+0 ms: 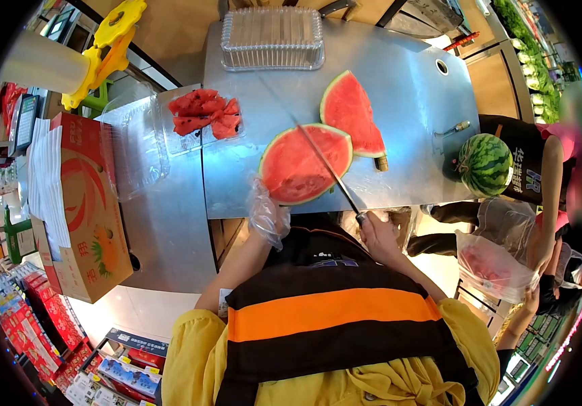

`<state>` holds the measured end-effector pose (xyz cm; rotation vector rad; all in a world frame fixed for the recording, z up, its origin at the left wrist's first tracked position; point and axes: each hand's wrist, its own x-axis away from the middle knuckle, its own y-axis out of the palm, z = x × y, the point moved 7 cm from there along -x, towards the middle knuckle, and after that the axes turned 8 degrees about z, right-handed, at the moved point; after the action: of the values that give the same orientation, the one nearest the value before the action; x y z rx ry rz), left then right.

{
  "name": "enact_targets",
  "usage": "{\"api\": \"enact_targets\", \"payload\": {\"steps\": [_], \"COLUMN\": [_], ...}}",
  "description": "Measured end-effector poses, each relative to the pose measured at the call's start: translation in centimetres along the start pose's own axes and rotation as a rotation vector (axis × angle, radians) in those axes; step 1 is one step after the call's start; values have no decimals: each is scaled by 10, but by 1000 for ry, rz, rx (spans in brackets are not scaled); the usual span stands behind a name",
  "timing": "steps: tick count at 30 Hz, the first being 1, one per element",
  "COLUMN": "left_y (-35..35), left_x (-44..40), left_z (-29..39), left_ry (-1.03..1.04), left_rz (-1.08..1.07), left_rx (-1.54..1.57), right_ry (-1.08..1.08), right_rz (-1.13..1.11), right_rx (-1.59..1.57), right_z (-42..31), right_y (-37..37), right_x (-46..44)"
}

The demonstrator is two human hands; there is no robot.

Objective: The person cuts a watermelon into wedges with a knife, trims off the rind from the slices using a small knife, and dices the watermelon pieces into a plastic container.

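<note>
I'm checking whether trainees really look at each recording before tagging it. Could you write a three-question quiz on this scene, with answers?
1. Which of the wearer's hands holds the knife?
2. True or false: in the picture, the whole watermelon is to the right of the cut watermelon under the blade.
3. What does the left hand wear? A) a knitted mitten B) a clear plastic glove C) a black leather glove

Key: 1. The right hand. 2. True. 3. B.
</note>
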<state>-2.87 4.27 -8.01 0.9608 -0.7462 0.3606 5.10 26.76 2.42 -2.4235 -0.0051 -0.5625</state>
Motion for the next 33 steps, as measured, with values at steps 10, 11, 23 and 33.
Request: {"api": "enact_targets", "payload": {"steps": [10, 11, 23, 33], "left_y": [-4, -1, 13, 17], "left_x": [-11, -13, -5, -12], "left_z": [11, 15, 17, 63], "left_ry": [95, 190, 168, 499], "left_rz": [160, 101, 66, -125], "left_rx": [-383, -493, -265, -547], "right_ry": [-49, -33, -98, 65], "right_rz": [-2, -1, 130, 44], "right_rx": [173, 204, 125, 268], "right_z": [23, 25, 51, 73], "right_y": [14, 19, 74, 74], "right_x": [-5, -9, -56, -36]}}
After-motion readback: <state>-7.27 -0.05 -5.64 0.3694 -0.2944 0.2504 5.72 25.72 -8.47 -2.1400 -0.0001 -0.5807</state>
